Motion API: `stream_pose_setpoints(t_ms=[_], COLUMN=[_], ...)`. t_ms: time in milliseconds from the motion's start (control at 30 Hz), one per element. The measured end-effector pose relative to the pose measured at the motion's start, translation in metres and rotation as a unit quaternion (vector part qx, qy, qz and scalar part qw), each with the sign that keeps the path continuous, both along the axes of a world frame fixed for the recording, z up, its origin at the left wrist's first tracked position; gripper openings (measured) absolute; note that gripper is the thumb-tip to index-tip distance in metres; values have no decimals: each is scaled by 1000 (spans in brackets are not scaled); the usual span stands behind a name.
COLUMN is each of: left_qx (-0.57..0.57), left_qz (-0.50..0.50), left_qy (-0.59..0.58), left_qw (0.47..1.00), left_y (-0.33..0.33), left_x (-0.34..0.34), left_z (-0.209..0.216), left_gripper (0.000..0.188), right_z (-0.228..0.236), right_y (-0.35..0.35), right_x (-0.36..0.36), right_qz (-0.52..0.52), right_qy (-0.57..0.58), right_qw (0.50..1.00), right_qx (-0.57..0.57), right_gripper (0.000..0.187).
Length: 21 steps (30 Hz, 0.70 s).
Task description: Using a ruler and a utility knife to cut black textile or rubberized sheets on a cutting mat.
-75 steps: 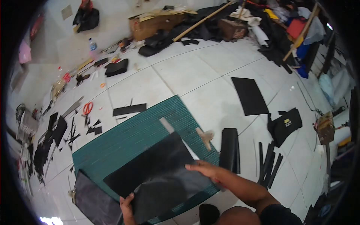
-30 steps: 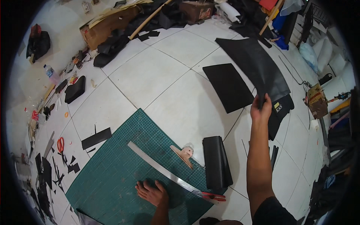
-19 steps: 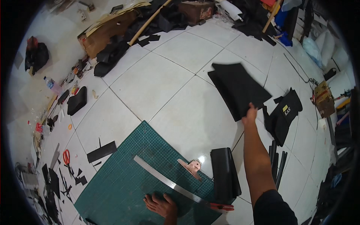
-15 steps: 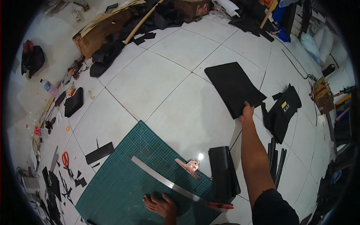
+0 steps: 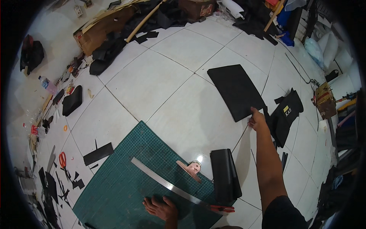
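Observation:
My left hand (image 5: 161,208) lies flat on the green cutting mat (image 5: 114,187), fingers apart, holding nothing. Above it, a metal ruler (image 5: 164,183) slants across the mat. My right arm reaches forward, and my right hand (image 5: 258,119) is at the near edge of a flat black sheet (image 5: 236,91) on the floor. Thumb and fingers there look parted, the thumb tip over the sheet's edge. Right of this hand lies a black fabric piece (image 5: 286,118) with a yellow label. A folded black bundle (image 5: 225,175) rests by the mat's right corner.
A large metal clip (image 5: 191,169) sits on the mat's far edge, and a red-handled cutter (image 5: 222,209) near the ruler's end. Red scissors (image 5: 62,160) and black scraps lie left. A black pouch (image 5: 72,100), a bottle (image 5: 47,84) and a cardboard box (image 5: 97,37) line the wall side.
The black sheet's near right corner has settled flat onto the floor. My right hand has drawn slightly back and right, its fingers loosening from the sheet. My left hand stays on the mat.

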<state>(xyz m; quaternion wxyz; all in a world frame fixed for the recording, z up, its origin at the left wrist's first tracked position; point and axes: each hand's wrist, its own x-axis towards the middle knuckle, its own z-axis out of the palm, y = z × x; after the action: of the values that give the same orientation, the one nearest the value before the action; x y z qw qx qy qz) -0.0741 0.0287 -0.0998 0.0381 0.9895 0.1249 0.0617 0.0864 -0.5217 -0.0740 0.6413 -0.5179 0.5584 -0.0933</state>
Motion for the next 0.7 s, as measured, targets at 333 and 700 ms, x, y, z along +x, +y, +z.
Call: stream_pose_setpoints(t_ms=[333,700], left_qx=[6,-29], left_qz=[-9,14], left_qy=[-8,24], left_qw=[1000,999], left_y=[5,0], left_x=[-2,1], left_z=[-1,9], left_gripper=[52,53], right_z=[28,-11], right_y=[41,18], right_x=[41,39], right_qz=[-196,-159], right_qy=[-57,-43], right_qw=[974,986], right_qx=[102,27], right_gripper=[37,17])
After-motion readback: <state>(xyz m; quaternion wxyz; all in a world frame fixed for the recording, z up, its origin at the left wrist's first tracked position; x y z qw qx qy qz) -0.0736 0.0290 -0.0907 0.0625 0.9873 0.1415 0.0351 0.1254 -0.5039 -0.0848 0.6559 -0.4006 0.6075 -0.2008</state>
